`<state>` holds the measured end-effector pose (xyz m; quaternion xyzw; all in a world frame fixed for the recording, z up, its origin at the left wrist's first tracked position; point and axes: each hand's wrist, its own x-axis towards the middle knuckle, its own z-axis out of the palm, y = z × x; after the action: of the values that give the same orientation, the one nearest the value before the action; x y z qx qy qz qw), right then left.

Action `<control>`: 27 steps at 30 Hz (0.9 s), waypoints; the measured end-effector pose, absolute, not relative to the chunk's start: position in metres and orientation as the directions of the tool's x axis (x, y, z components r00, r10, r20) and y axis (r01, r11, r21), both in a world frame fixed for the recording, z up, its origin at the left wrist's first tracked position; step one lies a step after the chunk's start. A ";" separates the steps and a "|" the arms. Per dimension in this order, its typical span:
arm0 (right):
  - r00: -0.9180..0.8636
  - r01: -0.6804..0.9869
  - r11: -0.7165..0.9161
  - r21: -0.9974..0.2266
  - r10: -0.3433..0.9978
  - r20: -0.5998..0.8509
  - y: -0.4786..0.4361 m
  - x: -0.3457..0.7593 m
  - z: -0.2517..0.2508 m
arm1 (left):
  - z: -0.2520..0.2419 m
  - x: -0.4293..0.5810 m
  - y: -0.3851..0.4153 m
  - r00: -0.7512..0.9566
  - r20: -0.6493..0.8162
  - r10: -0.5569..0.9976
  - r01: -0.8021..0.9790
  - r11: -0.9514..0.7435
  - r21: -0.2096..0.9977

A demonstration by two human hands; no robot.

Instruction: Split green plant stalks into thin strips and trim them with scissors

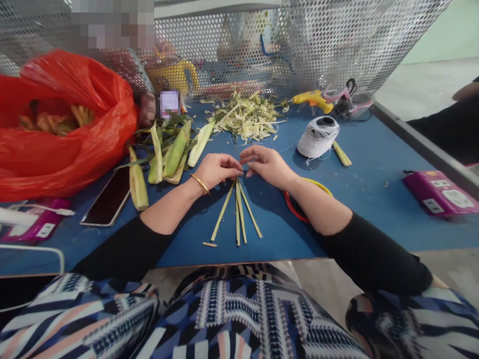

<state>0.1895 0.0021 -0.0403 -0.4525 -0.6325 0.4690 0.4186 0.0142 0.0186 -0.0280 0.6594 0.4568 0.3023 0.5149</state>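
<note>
In the middle of the table, my left hand (219, 168), with a gold bangle at its wrist, pinches the upper ends of several narrow green husk strips (240, 212). The strips fan out toward me, their lower ends on the blue tabletop. Close against it, my right hand (266, 163) is closed, its thumb and fingers curled together at the tips. A fine white thread runs toward this hand from a spool of thread (316, 138) at the right; the fingertips partly hide it. A short cut piece of strip (210, 244) lies below the fan.
Green corn husks (175, 154) and a phone (108, 197) lie left, beside a red plastic bag (75, 144). Husk shreds (247, 117) are heaped behind my hands. A yellow glue gun (313, 99), pink-handled scissors (340, 94), a ring-shaped roll (294, 205) and a purple packet (441, 192) sit right.
</note>
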 end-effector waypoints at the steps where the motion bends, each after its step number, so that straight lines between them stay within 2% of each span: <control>1: -0.276 0.158 0.133 -0.978 0.957 0.086 0.002 0.188 -0.042 | -0.028 0.014 0.019 0.412 -0.061 0.909 0.303 -0.074 0.950; 4: -0.347 0.171 0.119 -0.978 0.936 0.053 0.002 0.185 -0.046 | -0.029 0.013 0.020 0.427 -0.010 0.904 0.323 -0.142 0.936; 7: -0.360 0.258 0.175 -0.950 0.930 0.073 0.001 0.185 -0.047 | -0.031 0.010 0.023 0.423 0.031 0.905 0.342 -0.191 0.920; 12: -0.372 0.490 0.296 -0.820 0.922 0.111 -0.003 0.186 -0.041 | -0.033 0.008 0.027 0.420 0.035 0.907 0.354 -0.199 0.914; 15: -0.374 0.566 0.312 -0.763 0.922 0.100 -0.004 0.185 -0.037 | -0.033 0.007 0.027 0.431 0.033 0.902 0.343 -0.198 0.918; 20: -0.357 0.577 0.294 -0.762 0.930 0.089 -0.005 0.184 -0.038 | -0.032 0.006 0.028 0.423 0.092 0.902 0.379 -0.268 0.886; 27: -0.351 0.535 0.274 -0.799 0.932 0.085 -0.006 0.183 -0.040 | -0.031 0.009 0.021 0.364 0.246 0.898 0.571 -0.424 0.703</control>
<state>0.1831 -0.0061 -0.0400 -0.4923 -0.7452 0.3470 0.2862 0.0092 0.0210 -0.0308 0.7836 0.4687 0.3132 0.2611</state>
